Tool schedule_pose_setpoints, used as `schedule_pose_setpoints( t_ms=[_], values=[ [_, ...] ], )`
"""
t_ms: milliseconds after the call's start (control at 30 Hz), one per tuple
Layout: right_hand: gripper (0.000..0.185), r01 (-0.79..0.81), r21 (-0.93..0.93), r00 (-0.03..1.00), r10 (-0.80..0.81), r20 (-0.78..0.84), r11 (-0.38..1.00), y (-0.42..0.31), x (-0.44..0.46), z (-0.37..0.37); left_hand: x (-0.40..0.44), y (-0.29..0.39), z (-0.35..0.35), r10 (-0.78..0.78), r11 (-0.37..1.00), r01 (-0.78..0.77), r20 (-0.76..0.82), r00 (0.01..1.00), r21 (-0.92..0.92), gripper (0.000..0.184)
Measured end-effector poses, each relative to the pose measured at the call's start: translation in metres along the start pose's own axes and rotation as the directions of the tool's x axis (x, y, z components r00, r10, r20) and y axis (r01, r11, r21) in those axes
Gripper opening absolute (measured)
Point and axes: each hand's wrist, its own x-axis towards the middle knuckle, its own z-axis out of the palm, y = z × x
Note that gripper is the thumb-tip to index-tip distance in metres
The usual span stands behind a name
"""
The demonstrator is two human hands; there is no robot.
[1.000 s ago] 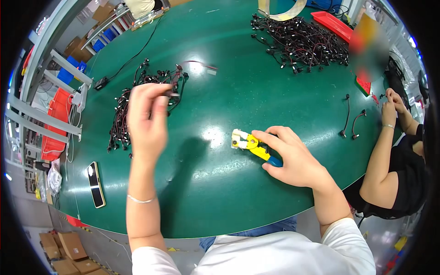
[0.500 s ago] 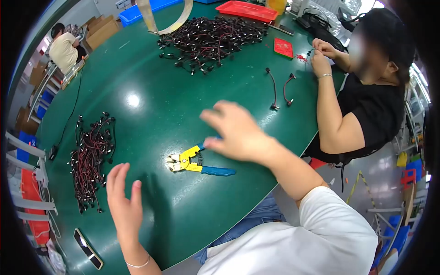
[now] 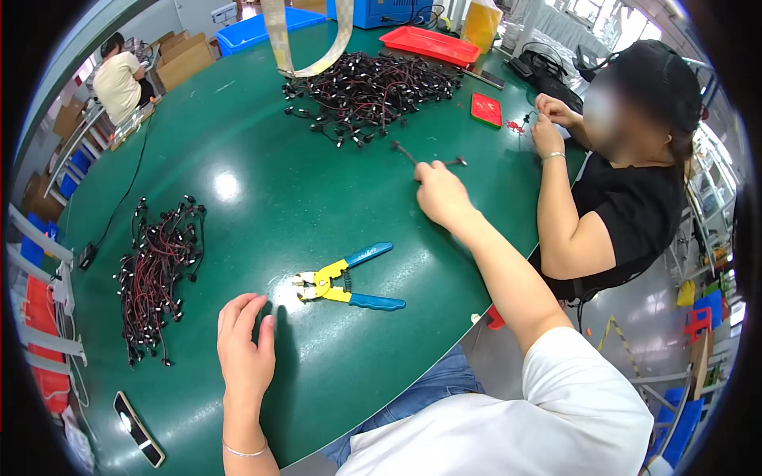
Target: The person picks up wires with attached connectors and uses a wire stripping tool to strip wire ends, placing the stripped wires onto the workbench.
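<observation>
My right hand (image 3: 444,195) is closed over the table, right of centre, with short dark cables (image 3: 406,152) gripped at its fingertips. Connector ends stick out to either side; I cannot tell exactly how many cables there are. Over the near part of the table, my left hand (image 3: 244,343) hovers with nothing in it, thumb apart from the fingers. Between the hands lies a pair of yellow wire crimping pliers (image 3: 329,283) with blue handles, jaws toward the left. Left of the pliers sits a bundle of black and red cables (image 3: 161,274) with connectors.
A large heap of similar cables (image 3: 373,91) covers the back, by a curved pale strip (image 3: 317,63). A co-worker (image 3: 627,182) sits at the right near a small red tray (image 3: 486,109). A phone (image 3: 139,428) lies front left; a red tray (image 3: 429,45) stands behind.
My right hand moved away from the pliers to the far right and took hold of the cables lying there, lifting them. My left hand shifted slightly right.
</observation>
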Motion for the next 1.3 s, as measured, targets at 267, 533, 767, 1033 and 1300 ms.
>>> schedule_pose_setpoints(
  t_ms=[267, 533, 767, 1033, 1300],
  values=[
    [0.022, 0.216, 0.107, 0.945, -0.235, 0.229, 0.971, -0.120, 0.044, 0.040, 0.001, -0.014, 0.005, 0.051, 0.999, -0.049, -0.082, 0.995, 0.023, 0.019],
    [0.018, 0.496, 0.259, 0.686, -0.557, 0.468, 0.829, -0.223, 0.000, 0.031, 0.004, -0.034, 0.008, -0.027, 0.999, 0.034, -0.168, 0.985, 0.038, 0.017],
    [0.021, 0.636, 0.514, 0.445, -0.817, 0.366, 0.576, -0.222, -0.081, 0.002, 0.000, -0.051, 0.011, -0.141, 0.990, 0.142, -0.239, 0.961, -0.013, 0.017],
    [0.075, 0.606, 0.424, 0.551, -0.740, 0.386, 0.673, -0.116, -0.071, -0.055, 0.006, -0.045, 0.006, -0.161, 0.985, 0.169, -0.212, 0.964, 0.019, 0.019],
    [0.081, 0.662, 0.345, 0.609, -0.745, 0.270, 0.666, -0.090, -0.093, -0.042, 0.040, -0.022, 0.036, -0.024, 0.978, 0.054, -0.151, 0.988, 0.202, 0.020]
  ],
)
